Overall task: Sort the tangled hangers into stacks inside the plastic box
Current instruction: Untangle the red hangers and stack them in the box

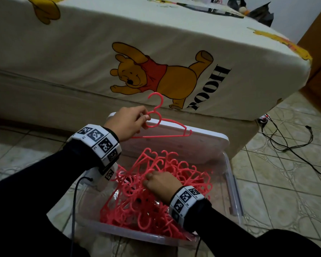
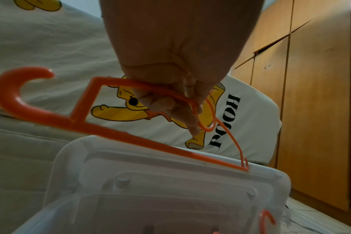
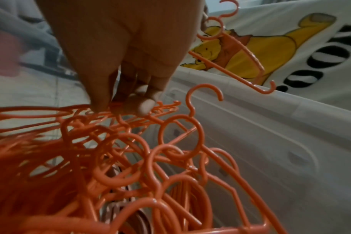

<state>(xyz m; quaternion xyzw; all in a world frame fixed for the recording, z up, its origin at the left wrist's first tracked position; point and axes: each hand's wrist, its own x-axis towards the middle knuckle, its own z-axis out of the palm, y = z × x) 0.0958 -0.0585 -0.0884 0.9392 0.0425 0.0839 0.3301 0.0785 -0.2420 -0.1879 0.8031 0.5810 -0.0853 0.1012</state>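
Note:
A clear plastic box (image 1: 234,191) sits on the tiled floor, holding a tangled heap of pink hangers (image 1: 137,204). My left hand (image 1: 144,117) is raised above the far end of the box and grips a single pink hanger (image 1: 165,136) by the loops under its hook. The left wrist view shows those fingers (image 2: 182,114) curled round that hanger (image 2: 110,131). My right hand (image 1: 150,178) is down in the heap. In the right wrist view its thumb and fingertips (image 3: 142,106) pinch a few strands at the top of the tangle (image 3: 130,158).
The box's white lid (image 1: 202,145) leans against the bed (image 1: 82,52), which has a cartoon-bear sheet and stands just behind the box. Black cables (image 1: 285,145) trail across the floor tiles at the right. A wooden wardrobe (image 2: 310,95) stands beyond the bed.

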